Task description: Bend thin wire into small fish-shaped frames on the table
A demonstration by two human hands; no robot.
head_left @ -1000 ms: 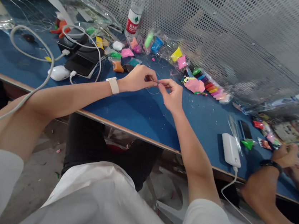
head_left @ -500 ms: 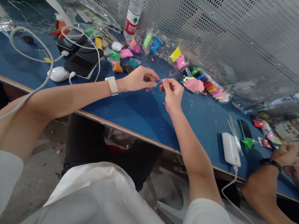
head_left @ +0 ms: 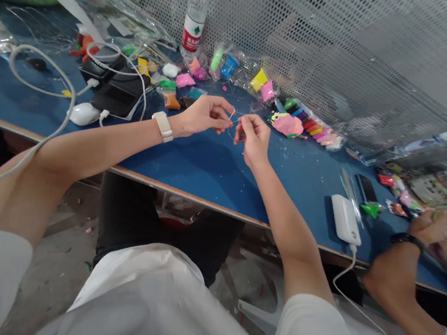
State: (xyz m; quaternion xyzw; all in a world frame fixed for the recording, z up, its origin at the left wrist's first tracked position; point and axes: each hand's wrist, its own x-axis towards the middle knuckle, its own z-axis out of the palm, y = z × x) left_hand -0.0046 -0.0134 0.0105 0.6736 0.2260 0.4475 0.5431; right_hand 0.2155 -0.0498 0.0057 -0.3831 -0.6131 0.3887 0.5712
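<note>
Above the blue tabletop [head_left: 215, 172], a thin curled strand [head_left: 231, 134], like thread or fine wire, runs between my two hands. My left hand [head_left: 205, 117], below a pale wristband [head_left: 162, 126], pinches one part between thumb and fingers. Close by on its right, my right hand [head_left: 256, 139] is closed in a pinch on the strand too. The fingertips are a small gap apart. Exactly where the strand ends is too fine to make out. A pink clay figure with an eye [head_left: 287, 124] lies just beyond my right hand.
Bagged coloured clay [head_left: 260, 79] and a water bottle [head_left: 195, 16] line the mesh wall. Left are a black device [head_left: 121, 94] and a white cable [head_left: 55, 135] crossing my forearm. A white power bank [head_left: 345, 219] lies right, near another person's hands [head_left: 430, 228].
My hands have drawn slightly apart, and more of the strand shows between them. The view has shifted a little. The other person's hands have moved slightly.
</note>
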